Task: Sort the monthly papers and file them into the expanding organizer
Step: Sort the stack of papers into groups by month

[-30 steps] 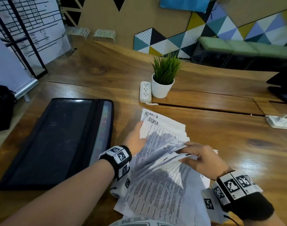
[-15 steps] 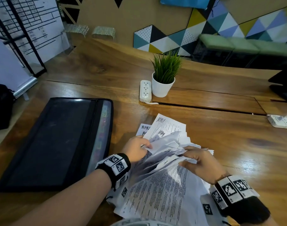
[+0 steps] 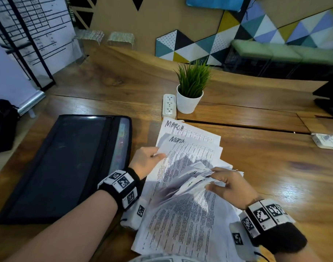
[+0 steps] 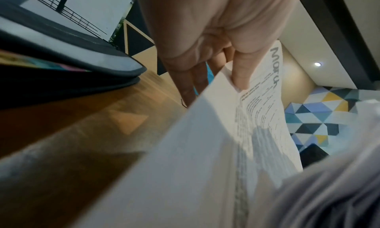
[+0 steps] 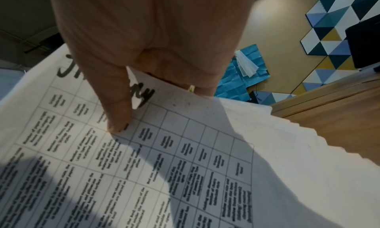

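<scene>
A loose stack of printed papers (image 3: 182, 220) lies on the wooden table in front of me. My left hand (image 3: 148, 159) pinches the left edge of a raised sheet headed "March" (image 3: 190, 150), thumb on top; the same sheet (image 4: 259, 101) shows in the left wrist view under my left hand (image 4: 224, 78). Another "MARCH" sheet (image 3: 180, 129) lies behind it. My right hand (image 3: 224, 184) pinches the top edges of several curled sheets; its thumb (image 5: 117, 111) presses on a table sheet (image 5: 144, 158) with a handwritten heading. The black expanding organizer (image 3: 63, 163) lies closed to the left.
A white potted plant (image 3: 190, 91) and a white power strip (image 3: 169, 105) stand behind the papers. A second power strip (image 3: 328, 140) lies at the right edge. A dark monitor (image 3: 330, 99) sits at the far right. Bare wood (image 3: 275, 176) lies right of the stack.
My left hand has lifted a "March" sheet back up and away from the stack; half a second ago it was lower among the papers. My right hand stays on the curled sheets.
</scene>
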Demonstrator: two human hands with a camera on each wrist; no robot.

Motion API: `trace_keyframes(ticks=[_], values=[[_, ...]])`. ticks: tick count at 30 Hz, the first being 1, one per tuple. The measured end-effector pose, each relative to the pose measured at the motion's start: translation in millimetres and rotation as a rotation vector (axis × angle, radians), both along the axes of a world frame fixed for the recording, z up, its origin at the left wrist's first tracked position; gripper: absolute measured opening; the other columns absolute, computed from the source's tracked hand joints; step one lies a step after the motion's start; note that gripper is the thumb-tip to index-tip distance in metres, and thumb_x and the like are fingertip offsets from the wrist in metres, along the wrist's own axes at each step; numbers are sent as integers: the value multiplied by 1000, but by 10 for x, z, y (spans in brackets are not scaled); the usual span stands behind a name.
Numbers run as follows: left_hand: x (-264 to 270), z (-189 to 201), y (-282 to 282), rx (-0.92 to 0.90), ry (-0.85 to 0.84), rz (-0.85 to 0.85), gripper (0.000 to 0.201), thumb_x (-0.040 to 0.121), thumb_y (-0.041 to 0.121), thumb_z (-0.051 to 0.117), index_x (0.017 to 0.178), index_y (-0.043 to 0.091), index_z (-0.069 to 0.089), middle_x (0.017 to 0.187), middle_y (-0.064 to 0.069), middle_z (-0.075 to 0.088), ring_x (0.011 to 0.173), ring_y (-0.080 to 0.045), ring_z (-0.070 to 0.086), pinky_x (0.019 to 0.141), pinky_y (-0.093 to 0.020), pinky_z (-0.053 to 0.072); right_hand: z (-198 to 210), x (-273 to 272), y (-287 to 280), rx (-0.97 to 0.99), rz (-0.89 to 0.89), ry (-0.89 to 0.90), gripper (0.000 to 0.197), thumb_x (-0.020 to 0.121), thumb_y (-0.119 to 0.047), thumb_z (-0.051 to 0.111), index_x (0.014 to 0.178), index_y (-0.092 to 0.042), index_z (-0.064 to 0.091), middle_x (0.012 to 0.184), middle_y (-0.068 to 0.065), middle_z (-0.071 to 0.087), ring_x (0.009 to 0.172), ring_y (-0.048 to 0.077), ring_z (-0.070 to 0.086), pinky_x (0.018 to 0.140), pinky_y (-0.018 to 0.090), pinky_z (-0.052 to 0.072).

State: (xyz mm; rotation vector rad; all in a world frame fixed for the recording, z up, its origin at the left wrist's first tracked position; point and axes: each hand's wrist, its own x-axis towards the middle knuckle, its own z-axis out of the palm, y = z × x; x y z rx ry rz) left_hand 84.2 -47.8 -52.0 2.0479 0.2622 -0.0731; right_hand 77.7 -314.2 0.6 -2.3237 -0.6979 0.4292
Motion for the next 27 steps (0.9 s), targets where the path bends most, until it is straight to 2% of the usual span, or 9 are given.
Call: trace_keyframes(ticks=[2,4,8,11,16,20,23,25,27], values=[[-1,81,57,-10,-34,41,31,90,22,62,69,-1,63,69,-18,62,63,-19,51,61,-29,38,-15,16,11,6,6,-2,18,81,-17,69,71,-31,66,86,-23,62,91,-4,57,75,16,44],[-8,212,145,-90,-79,112,37,91,19,61,59,1,54,59,-9,48,56,-18,43,54,-27,36,-2,38,16,-3,4,-1,6,82,-17,69,77,-18,71,89,-14,65,89,2,59,79,24,46],[-31,613,412,-270,-170,226,21,92,20,59,92,0,69,89,-15,69,64,-30,61,62,-44,55,40,78,82,-32,37,-4,28,83,-16,67,68,-39,66,76,-30,57,86,-8,55,70,7,37],[7,919,634,-206,-319,278,21,93,21,57,99,4,69,99,-6,71,75,-20,66,70,-36,56,-20,151,142,-71,50,-47,14,84,-19,66,97,-16,71,95,-20,59,88,-9,52,75,14,36],[27,1329,894,-54,-566,334,13,94,20,56,94,15,68,71,19,69,65,5,60,61,-21,52,-98,275,259,-165,39,-172,27,86,-22,64,111,-13,67,130,-1,52,128,12,38,104,23,29],[51,1553,966,-67,-735,433,26,93,15,57,106,-6,65,75,-12,68,52,11,49,53,-7,38,62,299,266,-132,8,-220,21,82,-19,67,103,-15,70,141,-7,40,133,11,31,113,29,22],[103,1604,1004,-179,-731,518,13,92,16,60,94,7,69,52,22,60,49,9,46,51,-9,37,373,213,184,-201,-10,-52,26,85,-27,63,110,-20,66,121,-17,52,105,0,53,93,21,44],[108,1585,980,-257,-675,549,19,91,20,61,72,20,63,45,18,52,51,0,44,53,-17,37,604,113,90,-211,8,37,25,83,-31,64,106,-23,68,112,-20,60,89,-7,60,79,14,49],[148,1488,922,-295,-641,505,25,89,23,62,65,20,57,55,6,51,62,-20,44,60,-30,38,833,15,-57,-181,26,80,10,81,-36,67,86,-28,70,77,-29,62,65,-13,57,60,6,44]])
